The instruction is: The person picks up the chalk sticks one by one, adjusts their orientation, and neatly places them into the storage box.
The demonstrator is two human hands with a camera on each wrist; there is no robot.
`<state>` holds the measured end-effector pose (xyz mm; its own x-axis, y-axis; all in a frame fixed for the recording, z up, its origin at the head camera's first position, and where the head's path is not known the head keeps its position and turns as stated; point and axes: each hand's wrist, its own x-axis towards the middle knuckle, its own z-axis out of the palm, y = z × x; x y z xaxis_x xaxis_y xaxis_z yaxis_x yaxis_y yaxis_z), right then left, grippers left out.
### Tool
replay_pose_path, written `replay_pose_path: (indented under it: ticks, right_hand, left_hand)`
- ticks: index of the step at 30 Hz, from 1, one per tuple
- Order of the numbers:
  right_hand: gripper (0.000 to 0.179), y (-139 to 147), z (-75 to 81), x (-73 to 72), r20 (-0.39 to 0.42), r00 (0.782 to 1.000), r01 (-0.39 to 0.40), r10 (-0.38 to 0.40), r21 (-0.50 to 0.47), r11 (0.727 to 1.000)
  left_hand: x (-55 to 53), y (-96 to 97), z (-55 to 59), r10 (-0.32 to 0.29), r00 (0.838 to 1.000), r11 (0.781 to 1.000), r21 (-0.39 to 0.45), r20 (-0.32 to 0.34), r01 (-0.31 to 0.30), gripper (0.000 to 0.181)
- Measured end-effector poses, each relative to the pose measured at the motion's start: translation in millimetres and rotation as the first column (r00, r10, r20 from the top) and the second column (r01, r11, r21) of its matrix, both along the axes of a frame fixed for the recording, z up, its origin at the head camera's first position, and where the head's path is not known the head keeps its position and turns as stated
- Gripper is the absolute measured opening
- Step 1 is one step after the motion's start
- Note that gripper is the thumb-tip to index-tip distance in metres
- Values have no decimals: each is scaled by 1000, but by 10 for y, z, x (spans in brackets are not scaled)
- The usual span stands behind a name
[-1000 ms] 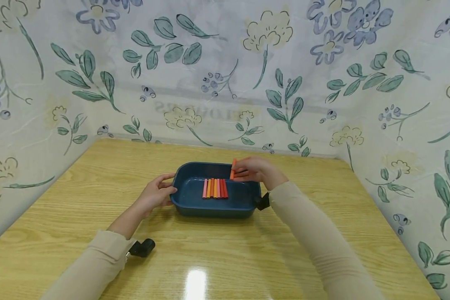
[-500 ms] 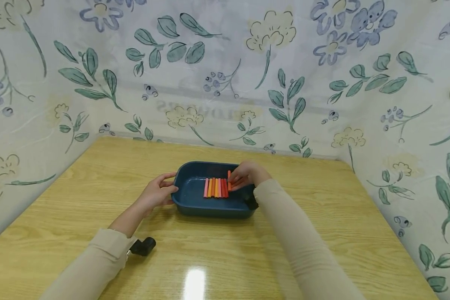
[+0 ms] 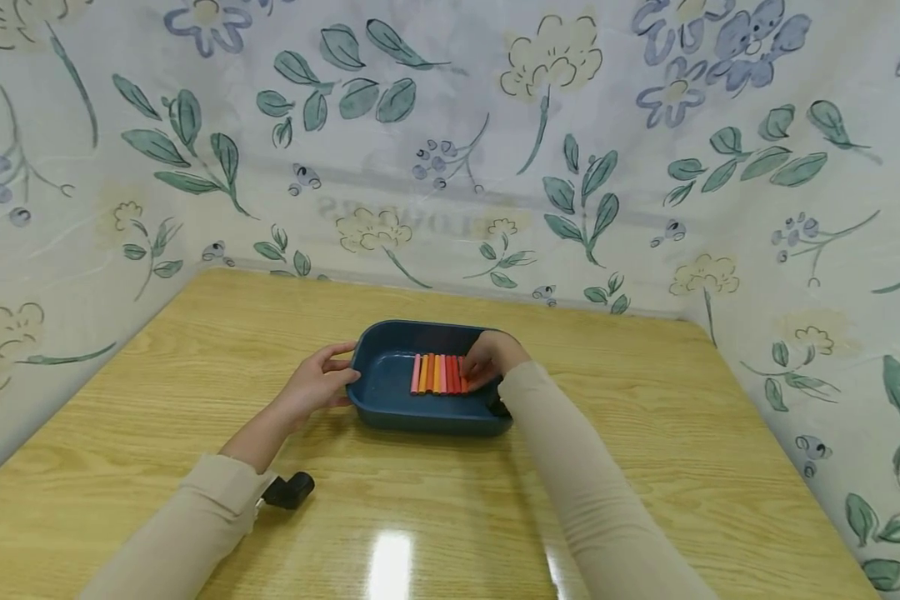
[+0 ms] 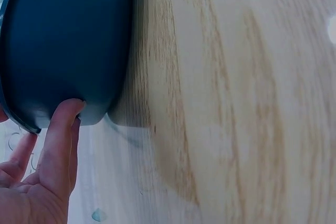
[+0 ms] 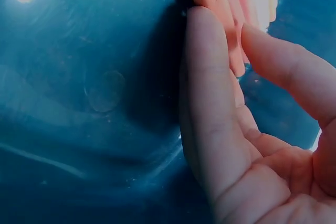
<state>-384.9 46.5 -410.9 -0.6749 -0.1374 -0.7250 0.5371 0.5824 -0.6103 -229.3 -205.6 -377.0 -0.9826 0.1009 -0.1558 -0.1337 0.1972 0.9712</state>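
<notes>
A dark blue, deep rectangular dish [image 3: 378, 392] holds a row of slim chalk-like sticks [image 3: 437, 373] in pink, yellow, orange and red, lying side by side. My right hand [image 3: 492, 357] reaches into its right half. In the right wrist view, my fingers and thumb pinch an orange stick [image 5: 223, 19], the outermost one, low beside the others. My left hand [image 3: 321, 379] holds the left end of the dish, thumb at the rim. In the left wrist view, fingertips [image 4: 68, 109] press its outer wall. My right hand hides the dish's right end.
The dish stands on a wood-grain table [image 3: 390, 500], near its middle. A flower-printed cloth [image 3: 450, 125] encloses the back and sides. A black device [image 3: 288, 490] juts from the left sleeve.
My right hand has moved down and left into the dish, bringing the orange stick from above the back rim to the right end of the row. The left hand stays in place.
</notes>
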Motion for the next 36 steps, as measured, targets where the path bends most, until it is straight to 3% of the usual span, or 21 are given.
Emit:
replay_pose_path:
  ticks: [4,8,10,12,15,19,26,36]
  right_hand:
    - [31,-7,595,517,-78,997,-6,8,19,1000]
    - [27,33,899,731,-127,992,11,-17,-45,999]
    - [30,65,894,702,-152,987,32,-49,-110,993]
    - [34,75,989,737,-147,985,66,-94,-185,981]
    - [34,119,902,596,-166,978,72,-122,-279,958]
    - [34,143,894,533,-169,971,99,-169,-357,929]
    - [41,236,946,664,-199,953,112,-227,-467,877]
    - [41,556,882,941,-271,911,104,-311,-577,810]
  left_hand:
    - [-3,24,6,-10,1000,1000,-1,1,10,56]
    - [-4,46,32,-7,1000,1000,-9,1,7,56]
    - [-6,54,45,-6,1000,1000,-9,-1,6,56]
    - [-11,58,50,-8,1000,1000,-6,-1,8,56]
    - [-16,64,47,-9,1000,1000,-4,1,9,56]
    - [-11,68,38,-2,1000,1000,-6,9,2,55]
    - [-3,55,15,2,1000,1000,-12,4,-2,55]
    - [-15,40,28,-3,1000,999,-36,8,3,56]
